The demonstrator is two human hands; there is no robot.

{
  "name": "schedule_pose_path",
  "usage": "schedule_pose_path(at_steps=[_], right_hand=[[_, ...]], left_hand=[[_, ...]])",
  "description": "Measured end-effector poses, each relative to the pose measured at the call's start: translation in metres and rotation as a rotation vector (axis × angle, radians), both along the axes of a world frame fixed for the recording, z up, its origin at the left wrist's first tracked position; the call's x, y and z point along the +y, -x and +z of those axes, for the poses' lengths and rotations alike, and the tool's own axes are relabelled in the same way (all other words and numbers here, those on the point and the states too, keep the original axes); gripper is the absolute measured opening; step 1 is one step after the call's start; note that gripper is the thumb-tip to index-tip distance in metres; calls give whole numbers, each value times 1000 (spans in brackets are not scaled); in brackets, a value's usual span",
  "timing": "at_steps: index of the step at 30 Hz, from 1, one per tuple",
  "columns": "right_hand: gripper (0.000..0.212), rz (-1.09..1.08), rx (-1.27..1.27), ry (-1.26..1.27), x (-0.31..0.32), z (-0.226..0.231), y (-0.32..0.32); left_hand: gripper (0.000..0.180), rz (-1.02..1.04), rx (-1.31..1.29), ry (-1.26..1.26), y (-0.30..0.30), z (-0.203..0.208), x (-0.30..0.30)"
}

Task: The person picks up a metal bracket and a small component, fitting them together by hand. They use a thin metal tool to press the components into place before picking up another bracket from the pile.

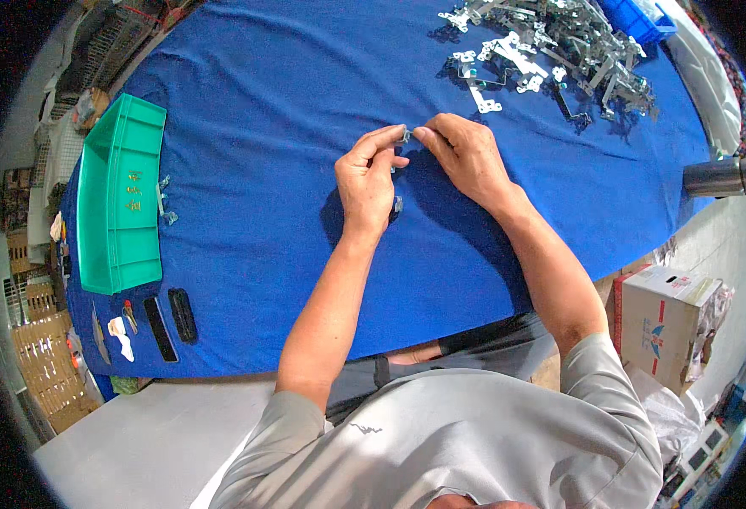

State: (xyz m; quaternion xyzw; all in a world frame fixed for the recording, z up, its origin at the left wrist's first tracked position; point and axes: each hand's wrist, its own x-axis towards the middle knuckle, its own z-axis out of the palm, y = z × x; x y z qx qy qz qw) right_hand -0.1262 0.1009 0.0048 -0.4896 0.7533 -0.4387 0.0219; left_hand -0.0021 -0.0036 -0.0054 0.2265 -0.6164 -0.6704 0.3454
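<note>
— Over the blue-covered worktop (254, 220), where is our small metal piece (406, 135)?

— At our fingertips: our left hand (366, 182) seems to pinch it. Our right hand (472, 157) has thumb and finger drawn together just beside it; we cannot tell whether they grip it too.

— How should we expect it to handle?

— Light and stiff, we'd judge, perhaps slick on smooth faces. We'd best take it by its edges.

— And around us, left to right?

— A green bin (137, 242), a black phone (161, 328), a loose bracket (162, 200) and a dark case (183, 315). Another metal bit (398, 204) by our left wrist could get in our way. Farther right, the heaped brackets (593, 59) may snag one another; then a blue bin (657, 30) and a dark flask (720, 178).
</note>
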Motion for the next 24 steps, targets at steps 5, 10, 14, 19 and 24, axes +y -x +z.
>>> schedule_pose_path(at_steps=[5, 10, 14, 19, 24], right_hand=[[24, -3, 6, -36, 1, 1, 0], [24, 6, -25, 3, 0, 1, -2], [22, 1, -99, 21, 1, 5, -5], [22, -14, -70, -106, 2, 3, -1], [22, 8, -132, 24, 0, 3, -5]], left_hand=[[27, 1, -20, 15, -1, 2, 0], [27, -10, -30, 24, -1, 2, 0], [28, 5, -9, 28, -2, 0, 1], [29, 26, 2, 23, -1, 3, 2], [28, 14, 4, 12, -1, 0, 0]])
